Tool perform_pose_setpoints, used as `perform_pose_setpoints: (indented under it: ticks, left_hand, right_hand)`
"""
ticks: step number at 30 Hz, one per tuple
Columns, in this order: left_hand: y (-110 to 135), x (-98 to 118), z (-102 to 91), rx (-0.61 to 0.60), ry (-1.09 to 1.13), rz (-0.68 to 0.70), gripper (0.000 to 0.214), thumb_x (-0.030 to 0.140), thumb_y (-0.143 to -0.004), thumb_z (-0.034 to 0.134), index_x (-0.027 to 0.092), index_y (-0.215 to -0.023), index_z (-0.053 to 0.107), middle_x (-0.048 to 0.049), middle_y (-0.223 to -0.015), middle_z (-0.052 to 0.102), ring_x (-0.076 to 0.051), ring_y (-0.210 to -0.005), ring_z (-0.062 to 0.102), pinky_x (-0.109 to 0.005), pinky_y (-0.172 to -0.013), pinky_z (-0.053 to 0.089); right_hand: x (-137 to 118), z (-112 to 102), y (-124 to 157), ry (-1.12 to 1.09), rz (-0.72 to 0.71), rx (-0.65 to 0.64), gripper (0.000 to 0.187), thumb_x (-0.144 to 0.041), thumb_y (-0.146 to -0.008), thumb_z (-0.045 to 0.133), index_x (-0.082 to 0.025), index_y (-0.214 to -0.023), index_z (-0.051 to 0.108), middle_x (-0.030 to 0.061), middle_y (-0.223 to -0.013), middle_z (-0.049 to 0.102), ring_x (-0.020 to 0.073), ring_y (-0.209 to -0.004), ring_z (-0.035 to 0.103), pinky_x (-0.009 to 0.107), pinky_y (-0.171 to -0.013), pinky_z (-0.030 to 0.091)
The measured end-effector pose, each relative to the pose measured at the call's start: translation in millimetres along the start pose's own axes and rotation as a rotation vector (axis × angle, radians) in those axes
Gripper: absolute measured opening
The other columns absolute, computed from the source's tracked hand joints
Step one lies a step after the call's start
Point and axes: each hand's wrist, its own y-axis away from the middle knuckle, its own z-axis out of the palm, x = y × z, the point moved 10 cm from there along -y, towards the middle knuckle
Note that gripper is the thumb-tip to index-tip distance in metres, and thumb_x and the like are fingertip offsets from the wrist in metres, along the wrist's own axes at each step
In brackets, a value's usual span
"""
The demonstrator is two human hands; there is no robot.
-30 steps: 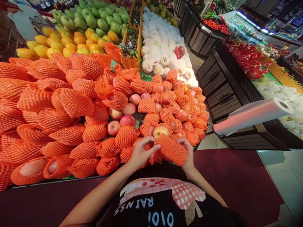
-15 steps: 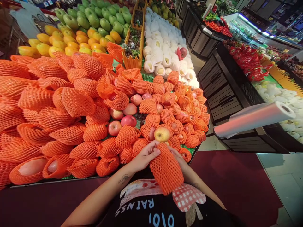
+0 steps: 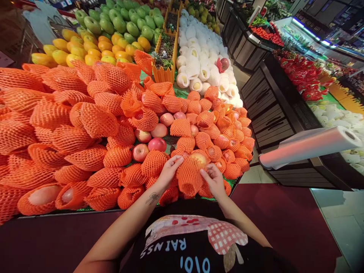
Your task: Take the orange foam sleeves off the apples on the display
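A yellow-red apple (image 3: 198,158) sits at the front of the fruit stand with an orange foam net sleeve (image 3: 189,176) pulled up around it. My left hand (image 3: 168,172) pinches the sleeve's left edge near the top. My right hand (image 3: 214,179) grips the sleeve's right side just below the apple. Around them lie many apples in orange nets (image 3: 212,131) and a few bare red apples (image 3: 157,144).
Large fruits in orange nets (image 3: 71,125) fill the left of the stand. Yellow mangoes (image 3: 85,51), green fruit (image 3: 125,22) and white-netted fruit (image 3: 199,60) lie farther back. A roll of plastic bags (image 3: 309,146) juts out at right, beside dark produce counters (image 3: 273,110) and an aisle.
The net hung loose below the apple half a second ago. Both hands have since drawn it upward over the apple, which now shows only at its top.
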Motion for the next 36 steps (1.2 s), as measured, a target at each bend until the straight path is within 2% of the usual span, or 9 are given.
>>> perform_pose_setpoints:
  ticks: [5, 8, 12, 17, 20, 24, 29, 33, 36]
  left_hand:
    - [-25.7, -4.8, -2.4, 0.102, -0.112, 0.163, 0.038, 0.051, -0.075, 0.075, 0.017, -0.087, 0.064, -0.0016, -0.088, 0.066, -0.016, -0.086, 0.061, -0.029, -0.084, 0.048]
    - [-35.5, 2.2, -6.4, 0.169, -0.309, 0.282, 0.031, 0.048, -0.083, 0.066, 0.018, -0.085, 0.062, -0.0012, -0.086, 0.063, -0.016, -0.083, 0.059, -0.028, -0.083, 0.046]
    - [-42.1, 5.1, -4.3, 0.155, -0.539, 0.298, 0.024, 0.041, -0.091, 0.055, 0.019, -0.084, 0.061, -0.0017, -0.083, 0.064, -0.017, -0.079, 0.059, -0.029, -0.079, 0.043]
    - [-34.7, 6.8, 3.1, 0.170, -0.567, 0.313, 0.023, 0.038, -0.094, 0.049, 0.020, -0.086, 0.060, -0.0030, -0.087, 0.065, -0.019, -0.085, 0.059, -0.031, -0.084, 0.042]
    - [-25.8, 9.9, 11.8, 0.170, -0.490, 0.346, 0.021, 0.037, -0.094, 0.049, 0.020, -0.086, 0.059, -0.0018, -0.087, 0.062, -0.018, -0.087, 0.057, -0.030, -0.087, 0.042]
    - [-9.6, 20.2, 19.2, 0.185, -0.272, 0.359, 0.023, 0.043, -0.091, 0.058, 0.020, -0.086, 0.059, 0.0011, -0.081, 0.058, -0.015, -0.080, 0.054, -0.025, -0.079, 0.042]
    - [-0.4, 15.9, 29.2, 0.125, 0.063, 0.204, 0.032, 0.049, -0.073, 0.079, 0.019, -0.078, 0.066, 0.0036, -0.073, 0.060, -0.011, -0.070, 0.054, -0.022, -0.070, 0.043]
    - [1.3, -7.6, 21.4, 0.264, 0.372, 0.037, 0.036, 0.040, -0.059, 0.088, 0.018, -0.083, 0.073, -0.0007, -0.090, 0.073, -0.016, -0.087, 0.066, -0.028, -0.088, 0.050]
    - [3.6, -17.5, 22.8, 0.271, 0.448, -0.027, 0.040, 0.038, -0.061, 0.087, 0.016, -0.092, 0.076, -0.0052, -0.104, 0.076, -0.020, -0.096, 0.069, -0.033, -0.097, 0.050]
  right_hand:
    - [-20.0, -17.0, -35.3, 0.113, -0.149, 0.168, 0.030, -0.046, -0.087, 0.067, -0.022, -0.080, 0.051, -0.0031, -0.077, 0.046, 0.0133, -0.068, 0.043, 0.027, -0.066, 0.036]
    - [-18.3, -16.6, -49.8, 0.147, -0.181, 0.151, 0.032, -0.049, -0.089, 0.065, -0.022, -0.080, 0.049, -0.0024, -0.078, 0.045, 0.0145, -0.072, 0.043, 0.027, -0.068, 0.037]
    - [-6.2, -19.8, -59.0, 0.202, -0.188, 0.154, 0.034, -0.052, -0.092, 0.059, -0.023, -0.079, 0.049, -0.0019, -0.080, 0.047, 0.0156, -0.076, 0.044, 0.029, -0.075, 0.039]
    - [8.1, -15.9, -62.2, 0.133, -0.061, 0.029, 0.039, -0.062, -0.089, 0.058, -0.024, -0.081, 0.052, -0.0019, -0.078, 0.051, 0.0170, -0.075, 0.048, 0.030, -0.075, 0.041]
    - [11.2, -15.1, -58.8, 0.016, 0.020, 0.016, 0.039, -0.062, -0.083, 0.066, -0.025, -0.078, 0.055, -0.0030, -0.075, 0.050, 0.0161, -0.072, 0.047, 0.029, -0.075, 0.043]
    - [26.1, -19.9, -47.4, -0.235, 0.161, 0.150, 0.043, -0.062, -0.066, 0.078, -0.025, -0.072, 0.057, -0.0038, -0.072, 0.051, 0.0151, -0.070, 0.048, 0.028, -0.072, 0.045]
    - [32.8, -23.5, -29.0, -0.335, 0.209, 0.281, 0.044, -0.061, -0.063, 0.078, -0.025, -0.083, 0.060, -0.0020, -0.079, 0.060, 0.0174, -0.083, 0.056, 0.029, -0.077, 0.048]
    - [35.6, -21.7, -21.0, -0.391, 0.231, 0.315, 0.034, -0.053, -0.068, 0.077, -0.026, -0.079, 0.060, -0.0031, -0.079, 0.062, 0.0164, -0.083, 0.058, 0.027, -0.078, 0.048]
    - [37.0, -21.2, -18.0, -0.399, 0.223, 0.309, 0.034, -0.052, -0.068, 0.079, -0.026, -0.083, 0.064, -0.0035, -0.086, 0.065, 0.0162, -0.086, 0.060, 0.029, -0.085, 0.049]
